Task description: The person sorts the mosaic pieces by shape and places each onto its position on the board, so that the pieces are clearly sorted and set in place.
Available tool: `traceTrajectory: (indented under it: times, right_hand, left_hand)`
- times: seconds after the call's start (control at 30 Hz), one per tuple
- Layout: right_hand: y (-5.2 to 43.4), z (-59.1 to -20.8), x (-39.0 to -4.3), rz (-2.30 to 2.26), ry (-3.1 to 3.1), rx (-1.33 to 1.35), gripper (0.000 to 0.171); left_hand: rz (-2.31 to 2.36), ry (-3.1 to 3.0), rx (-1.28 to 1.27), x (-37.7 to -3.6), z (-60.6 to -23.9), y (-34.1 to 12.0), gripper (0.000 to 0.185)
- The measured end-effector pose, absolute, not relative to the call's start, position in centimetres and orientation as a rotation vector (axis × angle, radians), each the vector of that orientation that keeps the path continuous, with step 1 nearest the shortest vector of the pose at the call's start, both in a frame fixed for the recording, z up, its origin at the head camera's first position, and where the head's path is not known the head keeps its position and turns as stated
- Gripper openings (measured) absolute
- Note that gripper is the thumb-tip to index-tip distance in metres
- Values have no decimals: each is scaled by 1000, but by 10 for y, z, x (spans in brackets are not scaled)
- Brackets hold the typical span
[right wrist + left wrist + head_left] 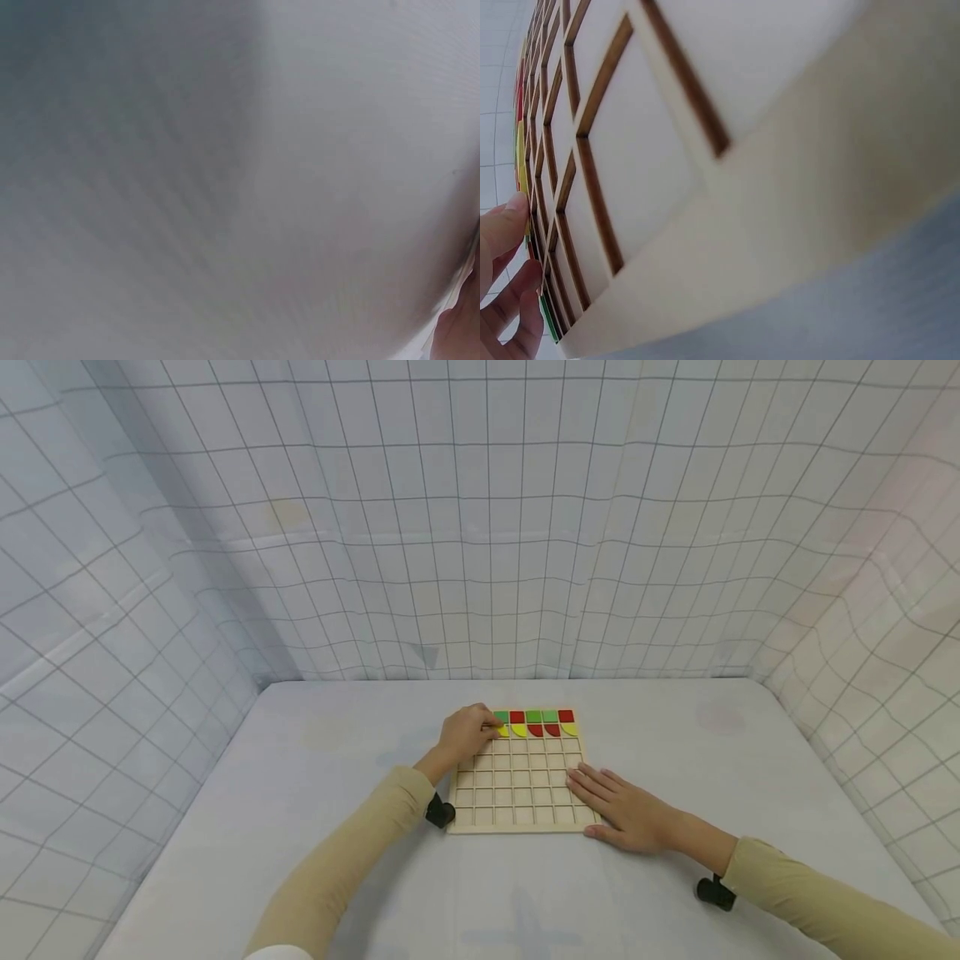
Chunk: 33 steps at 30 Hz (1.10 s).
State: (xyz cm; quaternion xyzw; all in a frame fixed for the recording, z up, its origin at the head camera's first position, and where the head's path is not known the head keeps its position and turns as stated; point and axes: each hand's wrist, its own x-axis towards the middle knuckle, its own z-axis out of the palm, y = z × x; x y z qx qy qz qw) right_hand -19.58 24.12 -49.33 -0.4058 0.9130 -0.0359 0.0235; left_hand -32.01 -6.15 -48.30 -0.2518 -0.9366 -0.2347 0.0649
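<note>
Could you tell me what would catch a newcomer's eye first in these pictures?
Most striking is the wooden grid board in the middle of the pale table, with red, green and yellow tiles only along its far edge. The left hand sits at the board's far left corner by those tiles, while the right hand lies flat on the near right corner.

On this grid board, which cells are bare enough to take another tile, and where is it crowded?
The wooden grid board has bare cells in the middle rows, bordered by the coloured tiles along the far edge and the near rim. It is crowded at the far-left corner under the left hand, and at the near-right corner under the flat right hand.
</note>
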Motion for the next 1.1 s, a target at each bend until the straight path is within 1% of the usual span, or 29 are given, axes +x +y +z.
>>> traceTrajectory:
  times: [0.23,1.1]
  right_hand:
    - [240,-491,-195,-113,2811,-1214,71]
    - [242,-494,-196,-119,2829,-1279,70]
  left_hand:
    - [-692,-2867,-733,-319,-482,-61,23]
    - [-668,-2901,-708,-316,-477,-57,22]
